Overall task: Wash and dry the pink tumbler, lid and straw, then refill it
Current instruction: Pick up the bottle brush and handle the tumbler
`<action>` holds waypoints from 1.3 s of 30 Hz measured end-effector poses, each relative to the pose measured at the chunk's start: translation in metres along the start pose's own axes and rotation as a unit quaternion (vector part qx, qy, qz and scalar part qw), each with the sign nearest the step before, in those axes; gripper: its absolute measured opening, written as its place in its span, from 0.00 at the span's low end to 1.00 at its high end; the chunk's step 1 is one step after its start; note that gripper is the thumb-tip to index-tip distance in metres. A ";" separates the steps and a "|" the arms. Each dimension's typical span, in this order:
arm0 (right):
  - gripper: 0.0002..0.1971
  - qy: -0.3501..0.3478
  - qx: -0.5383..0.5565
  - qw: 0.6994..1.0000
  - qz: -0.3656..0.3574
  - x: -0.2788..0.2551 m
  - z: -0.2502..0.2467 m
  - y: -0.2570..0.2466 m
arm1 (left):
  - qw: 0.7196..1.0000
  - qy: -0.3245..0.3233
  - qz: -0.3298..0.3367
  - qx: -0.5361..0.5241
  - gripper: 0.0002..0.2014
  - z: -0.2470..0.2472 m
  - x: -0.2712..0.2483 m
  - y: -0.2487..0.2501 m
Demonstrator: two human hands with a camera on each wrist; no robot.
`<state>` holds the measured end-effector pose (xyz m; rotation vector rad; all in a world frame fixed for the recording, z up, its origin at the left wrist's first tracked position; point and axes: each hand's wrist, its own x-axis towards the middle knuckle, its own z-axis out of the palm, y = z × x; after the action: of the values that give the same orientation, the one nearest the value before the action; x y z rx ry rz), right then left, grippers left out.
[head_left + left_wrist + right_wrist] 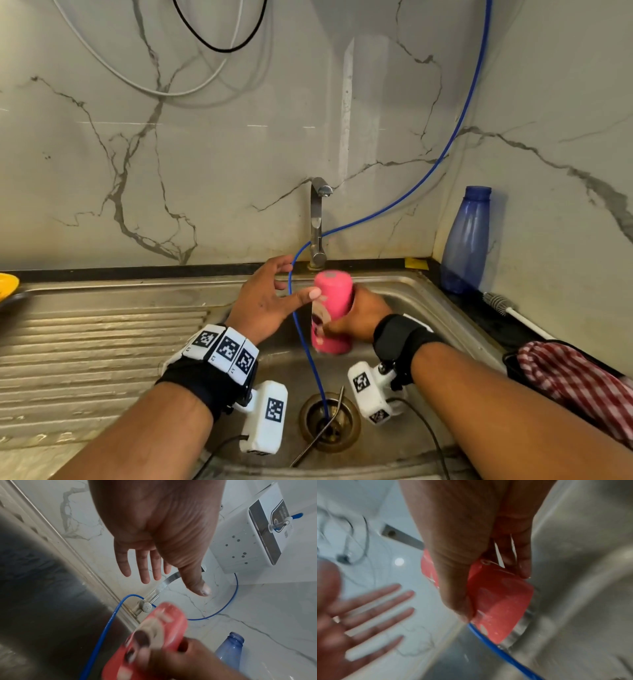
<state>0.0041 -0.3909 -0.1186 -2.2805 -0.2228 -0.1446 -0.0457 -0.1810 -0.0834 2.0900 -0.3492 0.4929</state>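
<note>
The pink tumbler [334, 308] [164, 626] [498, 601] hangs over the sink basin [404, 301], base up and open mouth down. My right hand [363, 315] [462, 547] grips it round the lower half. Just left of it is my left hand [270, 294] [154, 527] [351, 622], fingers spread and holding nothing. Its thumb tip is close to the tumbler's side; I cannot tell if it touches. A thin metal straw [329, 425] lies across the drain. No lid is in view.
The tap [318, 222] stands behind the tumbler, and a blue hose [308, 342] runs down into the drain. On the right counter are a blue bottle [467, 240], a bottle brush [503, 306] and a red checked cloth [575, 377]. The ribbed drainboard [102, 342] lies left.
</note>
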 end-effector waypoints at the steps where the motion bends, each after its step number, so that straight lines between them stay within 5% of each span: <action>1: 0.46 -0.012 -0.043 0.999 0.021 -0.002 0.002 0.004 | 1.000 -0.002 -0.003 0.004 0.46 -0.001 -0.001 -0.001; 5: 0.53 0.094 0.125 0.986 -0.050 0.013 -0.011 -0.017 | 1.000 0.000 -0.016 -0.001 0.44 -0.002 0.001 -0.001; 7: 0.53 0.092 0.179 0.977 -0.070 0.018 -0.012 -0.026 | 1.000 -0.003 -0.020 -0.002 0.42 -0.002 0.002 -0.001; 10: 0.44 -0.013 0.020 1.000 0.005 0.003 0.000 -0.006 | 1.000 -0.014 -0.026 0.010 0.44 -0.001 -0.001 0.000; 12: 0.44 -0.001 -0.058 0.998 0.038 -0.003 0.000 0.002 | 0.999 -0.022 -0.026 0.021 0.44 -0.001 -0.003 0.001; 16: 0.51 0.073 0.189 0.978 -0.040 0.011 -0.018 -0.021 | 0.999 -0.022 -0.035 0.001 0.45 -0.001 -0.001 0.001; 20: 0.48 0.033 0.047 0.998 0.027 -0.002 -0.007 -0.015 | 0.996 -0.057 -0.061 0.026 0.44 0.004 -0.005 -0.001; 22: 0.52 0.061 0.068 0.995 0.027 -0.002 -0.003 -0.014 | 0.994 -0.073 -0.086 0.010 0.42 0.007 -0.006 -0.001; 26: 0.54 0.082 0.383 0.920 0.002 -0.005 -0.013 -0.048 | 0.990 -0.069 -0.112 -0.060 0.41 0.008 -0.002 -0.005; 29: 0.46 0.068 0.475 0.877 0.014 -0.018 -0.014 -0.065 | 0.971 -0.087 -0.144 -0.172 0.38 0.012 -0.004 0.003; 32: 0.41 0.072 0.415 0.907 0.016 -0.023 -0.017 -0.071 | 0.934 -0.057 -0.160 -0.315 0.30 0.019 -0.004 0.018; 35: 0.38 0.086 0.327 0.941 0.027 -0.027 -0.030 -0.079 | 0.905 0.013 -0.146 -0.400 0.33 0.012 0.001 0.023; 39: 0.36 -0.022 0.181 0.982 0.051 -0.041 -0.057 -0.088 | 0.878 0.054 -0.129 -0.459 0.35 0.005 0.007 0.028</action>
<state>-0.0557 -0.3812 -0.0237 -1.9292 -0.1422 0.0006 -0.0505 -0.2002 -0.0619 1.1477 -0.1738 0.2053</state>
